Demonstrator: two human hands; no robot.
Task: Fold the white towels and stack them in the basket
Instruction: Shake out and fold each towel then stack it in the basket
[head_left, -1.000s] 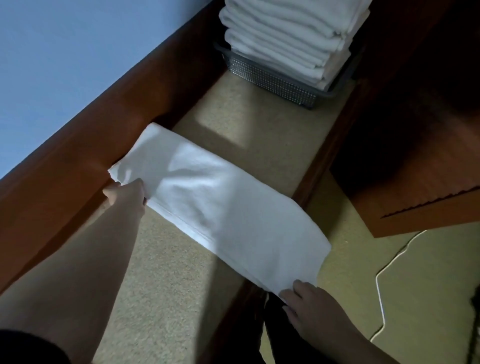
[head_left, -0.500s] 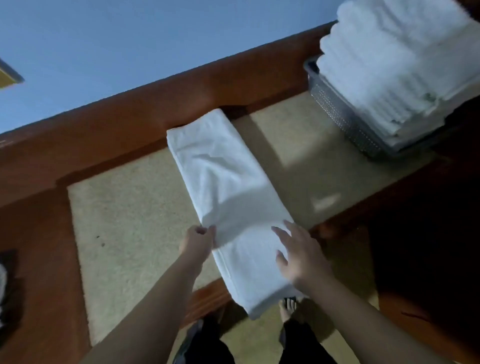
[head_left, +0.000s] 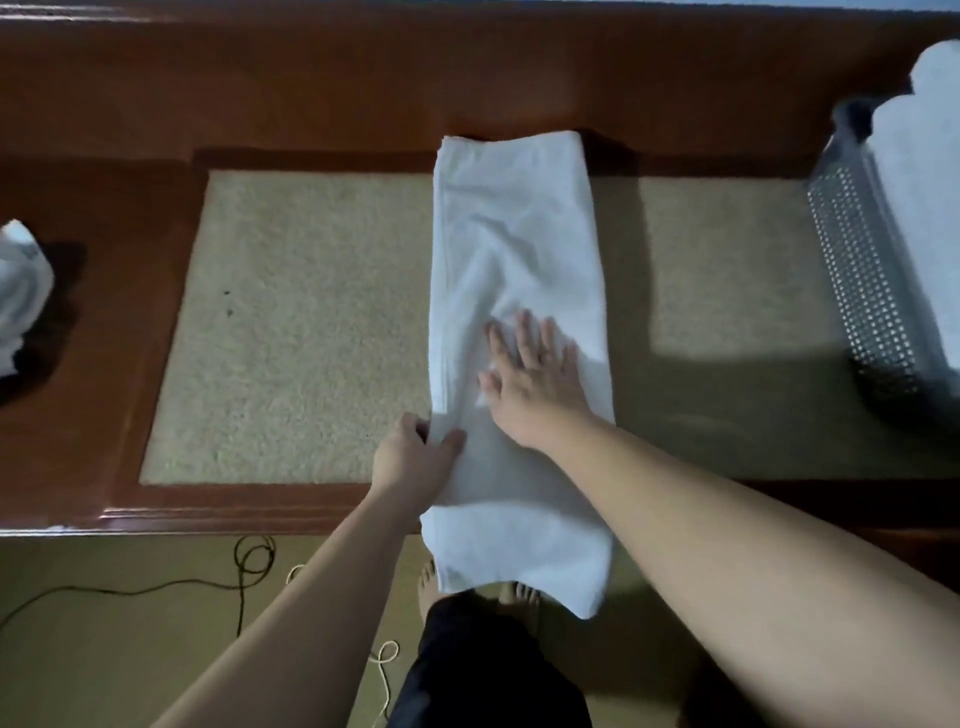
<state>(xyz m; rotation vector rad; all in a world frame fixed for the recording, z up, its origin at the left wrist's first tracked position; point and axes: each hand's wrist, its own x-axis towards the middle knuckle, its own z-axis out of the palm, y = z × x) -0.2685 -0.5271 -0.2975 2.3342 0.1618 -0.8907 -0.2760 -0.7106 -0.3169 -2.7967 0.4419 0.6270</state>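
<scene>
A white towel (head_left: 514, 249), folded into a long strip, lies across the table from the far edge to the near edge, its near end hanging over the front. My left hand (head_left: 418, 457) pinches the strip's left edge near the front. My right hand (head_left: 535, 374) lies flat on the towel with fingers spread, a little further in. At the far right stands the grey perforated basket (head_left: 857, 275) with a stack of folded white towels (head_left: 924, 197) in it.
The table has a red-brown wooden frame (head_left: 156, 504) around a beige textured top (head_left: 291, 322). A crumpled white cloth (head_left: 21, 291) sits at the left edge. Cables (head_left: 244, 566) lie on the floor below, beside my bare feet.
The view has swung to face the table squarely. My right hand has moved from the towel's right side onto its middle and flattened. My left hand slid nearer along the left edge.
</scene>
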